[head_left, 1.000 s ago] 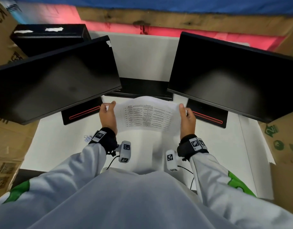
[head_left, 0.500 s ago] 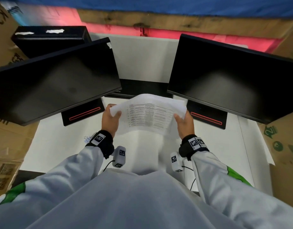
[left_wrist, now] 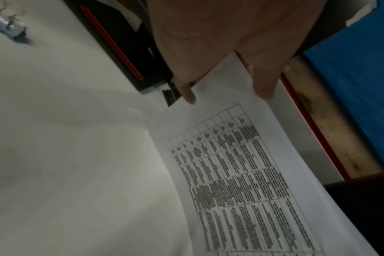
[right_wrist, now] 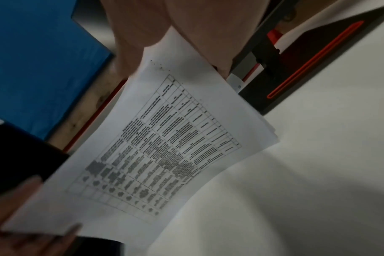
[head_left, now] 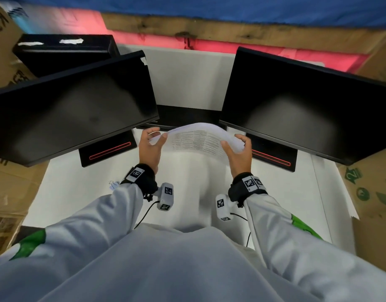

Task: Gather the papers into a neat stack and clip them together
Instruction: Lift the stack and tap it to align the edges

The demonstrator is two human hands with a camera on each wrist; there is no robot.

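Note:
A stack of white papers (head_left: pixel 198 140) printed with a table is held in the air above the white desk (head_left: pixel 78 192), bowed upward in the middle. My left hand (head_left: pixel 154 139) grips its left edge, thumb on top and fingers behind. My right hand (head_left: pixel 237 144) grips the right edge the same way. The printed sheet (left_wrist: pixel 241 173) fills the left wrist view, with my fingers (left_wrist: pixel 263 81) on its corner. In the right wrist view the papers (right_wrist: pixel 164 147) show several layered edges at the near corner. A small binder clip (head_left: pixel 113 185) lies on the desk beside my left wrist.
Two dark monitors, left (head_left: pixel 67 110) and right (head_left: pixel 307 105), stand angled on the desk with their bases (head_left: pixel 108 149) close to my hands. A black box (head_left: pixel 63 53) sits behind the left monitor. Cardboard boxes (head_left: pixel 375 192) flank the desk.
The papers have been lifted off the desk and tilted flatter, now bowing upward. Both hands rose with them and shifted their grip along the side edges.

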